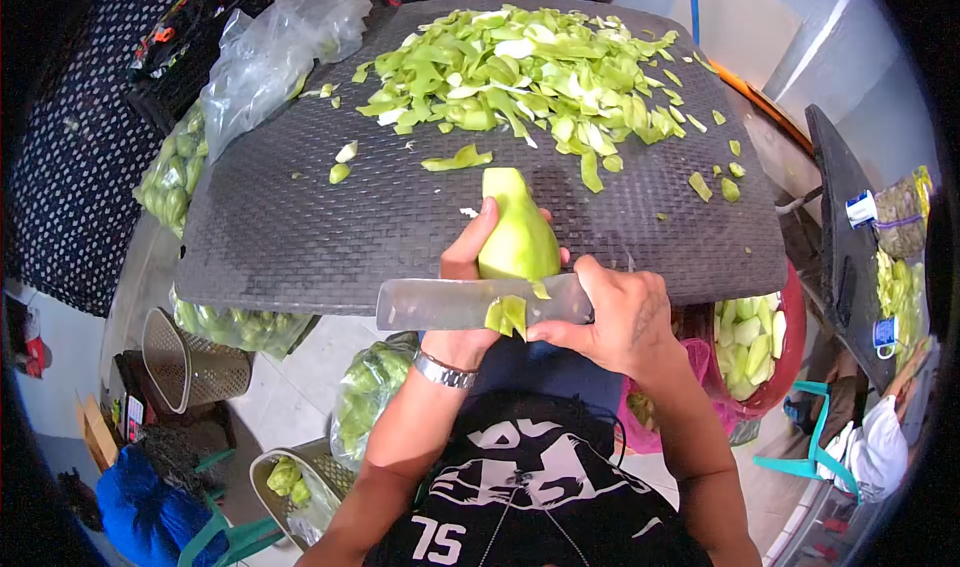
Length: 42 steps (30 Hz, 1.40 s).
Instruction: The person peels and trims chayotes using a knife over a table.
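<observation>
A light green, peeled-looking vegetable (516, 229) is held upright, its narrow end pointing away from me. My left hand (468, 257) wraps round it from the left and beneath, with a metal watch on that wrist. My right hand (618, 312) grips a wide knife (430, 305), whose blade lies crosswise at the near end of the vegetable. A strip of green peel (507, 315) clings to the blade. Beyond my hands, a large heap of green peelings (530, 72) covers the far part of the dark woven table (290, 217).
A clear plastic bag (270, 62) rests at the table's left. Bags of green vegetables (370, 397) and baskets (190, 367) stand below. Under the right edge is a red tub (785, 367) of pale pieces. A person in white (880, 447) is at the far right.
</observation>
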Tool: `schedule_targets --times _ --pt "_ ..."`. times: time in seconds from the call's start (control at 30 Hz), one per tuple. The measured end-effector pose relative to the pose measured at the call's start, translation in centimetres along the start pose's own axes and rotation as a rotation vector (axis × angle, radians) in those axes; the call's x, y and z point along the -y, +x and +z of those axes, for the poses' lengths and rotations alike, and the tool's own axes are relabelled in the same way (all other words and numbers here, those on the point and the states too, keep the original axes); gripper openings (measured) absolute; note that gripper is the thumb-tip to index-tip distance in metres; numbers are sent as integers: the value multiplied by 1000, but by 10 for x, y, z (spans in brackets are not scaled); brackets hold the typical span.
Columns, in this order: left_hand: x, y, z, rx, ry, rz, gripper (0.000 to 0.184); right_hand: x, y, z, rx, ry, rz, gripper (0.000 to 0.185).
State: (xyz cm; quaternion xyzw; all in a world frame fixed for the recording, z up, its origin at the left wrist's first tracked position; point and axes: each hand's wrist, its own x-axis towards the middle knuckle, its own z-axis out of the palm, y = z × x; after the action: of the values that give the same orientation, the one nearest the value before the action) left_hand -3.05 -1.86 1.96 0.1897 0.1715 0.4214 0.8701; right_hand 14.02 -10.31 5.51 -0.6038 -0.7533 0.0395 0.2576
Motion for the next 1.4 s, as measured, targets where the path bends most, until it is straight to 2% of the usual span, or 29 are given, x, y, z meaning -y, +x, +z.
schedule_targets --times 0.13,0.2,0.27,0.37,0.5,0.57,0.63,0.67,0.77,0.83,0.97,1.0,1.1,1.13,1.17,1.2,1.23,1.3,1.37,1.4 --pt "-4 0 -12 54 -62 58 59 -16 -3 -7 52 11 76 67" --pt "-1 0 -11 40 -40 29 58 -17 -3 -7 83 20 102 67" --pt "8 3 -14 67 -24 -52 58 -9 -1 -3 49 -6 41 67" --pt "17 7 -10 28 27 25 59 -7 5 -4 30 15 27 68" --pt "9 4 -17 65 -121 15 61 -27 -4 -10 106 20 124 69" --pt "12 6 -20 68 -91 7 64 -26 -5 -8 124 19 130 68" --pt "23 8 -20 12 -23 -32 65 -17 3 -8 109 10 76 68" --pt "28 10 -16 -29 -142 -10 72 -19 4 -8 107 3 81 67" --pt "11 -3 -31 184 -101 -92 78 -34 4 -11 82 -6 147 65" --pt "9 -9 -17 138 -47 -124 73 -48 7 -11 41 -4 235 63" --pt "15 1 -14 41 0 -144 66 -34 18 -11 115 399 356 61" --pt "13 8 -12 14 36 -135 64 -53 13 12 69 407 433 69" --pt "8 19 -11 -79 75 -71 60 -69 29 0 506 1129 860 81" --pt "7 18 -10 -115 74 -47 59 -60 31 -5 537 1421 933 87" --pt "5 18 -11 -151 71 -18 58 -60 30 -3 534 1583 891 87" --pt "4 14 -18 -44 11 -1 45 -60 28 2 528 1745 843 87" --pt "3 14 -22 16 39 15 46 -59 26 5 521 1910 799 86" --pt "3 10 -27 126 93 38 56 -52 21 2 467 1533 729 80" --pt "3 9 -28 127 122 46 69 -43 16 0 391 1052 588 75" --pt "3 7 -29 125 136 48 77 -35 14 9 129 813 349 66"
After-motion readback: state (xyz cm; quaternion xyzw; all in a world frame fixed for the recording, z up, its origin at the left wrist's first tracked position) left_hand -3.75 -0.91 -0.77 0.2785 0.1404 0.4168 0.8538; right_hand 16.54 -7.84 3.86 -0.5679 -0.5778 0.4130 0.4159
